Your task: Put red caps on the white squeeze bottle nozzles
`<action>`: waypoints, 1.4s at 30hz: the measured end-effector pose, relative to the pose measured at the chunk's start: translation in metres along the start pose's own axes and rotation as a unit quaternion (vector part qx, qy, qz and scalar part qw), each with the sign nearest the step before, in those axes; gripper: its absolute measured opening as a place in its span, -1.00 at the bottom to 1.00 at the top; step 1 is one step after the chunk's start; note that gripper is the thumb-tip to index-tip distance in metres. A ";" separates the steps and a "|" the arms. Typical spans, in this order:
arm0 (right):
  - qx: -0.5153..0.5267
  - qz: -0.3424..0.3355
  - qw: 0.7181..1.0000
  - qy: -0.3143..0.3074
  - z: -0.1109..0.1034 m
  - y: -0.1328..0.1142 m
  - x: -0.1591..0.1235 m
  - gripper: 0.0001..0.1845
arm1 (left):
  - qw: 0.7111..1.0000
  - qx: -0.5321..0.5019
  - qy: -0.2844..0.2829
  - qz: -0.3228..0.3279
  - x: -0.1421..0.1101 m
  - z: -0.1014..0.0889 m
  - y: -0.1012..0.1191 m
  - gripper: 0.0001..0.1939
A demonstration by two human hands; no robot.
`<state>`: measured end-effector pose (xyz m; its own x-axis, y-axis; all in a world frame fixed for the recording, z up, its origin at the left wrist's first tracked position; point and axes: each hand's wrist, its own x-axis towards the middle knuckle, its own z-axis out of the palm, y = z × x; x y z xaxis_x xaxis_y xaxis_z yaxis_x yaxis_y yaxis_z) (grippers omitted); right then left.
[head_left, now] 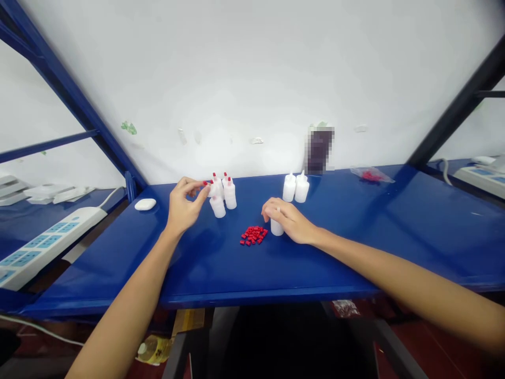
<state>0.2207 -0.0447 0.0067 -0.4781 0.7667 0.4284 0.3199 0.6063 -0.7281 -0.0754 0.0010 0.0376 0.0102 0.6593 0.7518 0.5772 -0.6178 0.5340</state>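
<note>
My left hand has its thumb and index finger pinched at the top of a white squeeze bottle. That bottle leans slightly, in front of a small cluster of white bottles with red tips. Part of its nozzle is hidden by the fingers and the bottles behind. My right hand curls from above over another white squeeze bottle, which is upright on the table; its top is mostly covered by the fingers. Just left of it lies a pile of small red caps.
Two white bottles with uncapped nozzles stand farther back, near a pixelated dark object against the wall. A clear bag of red pieces lies back right. A white rounded object sits left on the blue table; beyond is a power strip.
</note>
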 end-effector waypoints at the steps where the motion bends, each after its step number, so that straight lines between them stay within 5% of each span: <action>1: -0.029 -0.005 1.000 -0.004 -0.001 -0.001 -0.001 -0.58 | 1.000 0.008 -0.007 -0.002 -0.003 0.000 -0.002 -0.79; 7: -0.108 0.008 0.994 -0.012 -0.009 0.002 -0.003 -0.70 | 0.996 0.060 -0.070 -0.016 -0.007 0.004 0.000 -0.73; 23: -0.017 -0.029 0.999 -0.036 -0.015 0.011 0.000 -0.69 | 0.997 0.040 -0.068 -0.018 -0.008 0.007 0.000 -0.74; 29: -0.059 0.017 0.998 -0.017 -0.018 0.014 0.005 -0.75 | 0.994 0.053 0.051 0.078 -0.024 0.008 0.016 -0.79; 30: -0.063 0.021 0.998 -0.016 -0.018 0.015 0.006 -0.75 | 0.991 0.053 0.028 0.120 -0.028 0.012 0.022 -0.80; 32: -0.074 0.018 0.997 -0.014 -0.019 0.016 0.008 -0.73 | 0.974 0.046 -0.106 0.196 -0.037 0.024 0.036 -0.81; 34: -0.081 0.013 0.997 -0.010 -0.020 0.018 0.009 -0.70 | 0.938 0.049 -0.267 0.217 -0.043 0.037 0.049 -0.77; 36: -0.066 0.012 0.998 -0.002 -0.019 0.020 0.010 -0.69 | 0.910 0.059 -0.357 0.204 -0.047 0.048 0.056 -0.71; 42: 0.104 0.073 0.992 0.011 -0.013 0.024 0.011 -0.78 | 0.915 0.055 -0.376 0.138 -0.047 0.053 0.050 -0.69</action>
<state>0.2339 -0.0188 0.0013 -0.4207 0.8489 0.3200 0.2075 0.4335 -0.8770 -0.0037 -0.0377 0.0085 0.7024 0.6193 0.3508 0.5469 -0.7851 0.2907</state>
